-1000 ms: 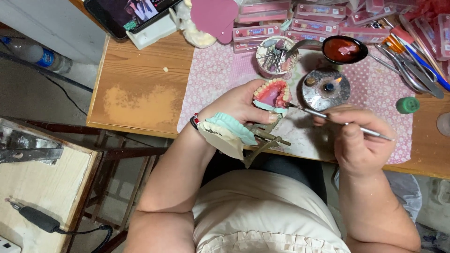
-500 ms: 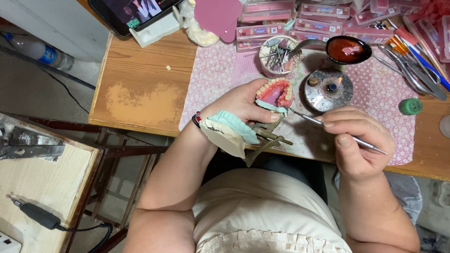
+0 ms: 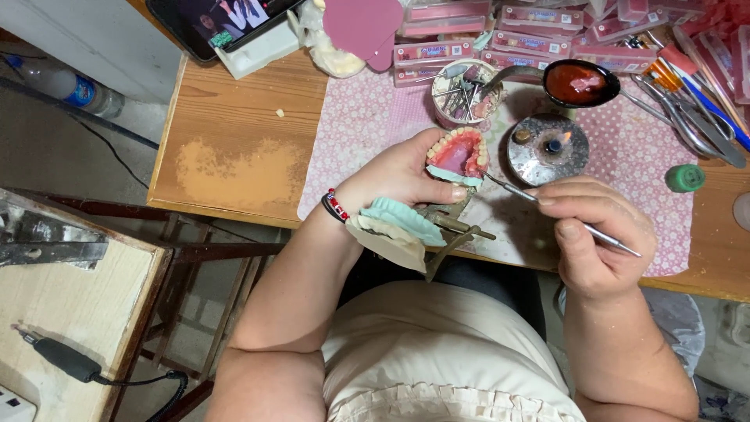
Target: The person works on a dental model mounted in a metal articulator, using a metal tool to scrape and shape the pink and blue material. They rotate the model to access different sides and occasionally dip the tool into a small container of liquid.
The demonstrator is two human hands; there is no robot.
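Floor lay beneath the wooden desk, whose pink patterned cloth lay farther in. Left hand gripped the denture model above that cloth; right hand pinched a metal pick, tip touching the model.

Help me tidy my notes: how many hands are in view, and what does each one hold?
2. The left hand holds a hinged frame with a pink denture; the right hand holds a thin metal tool against it.

Surface: we note a wooden surface, worn pale in one patch.
Cover: pink patterned cloth.
On cloth: lit burner, tool cup, green cap.
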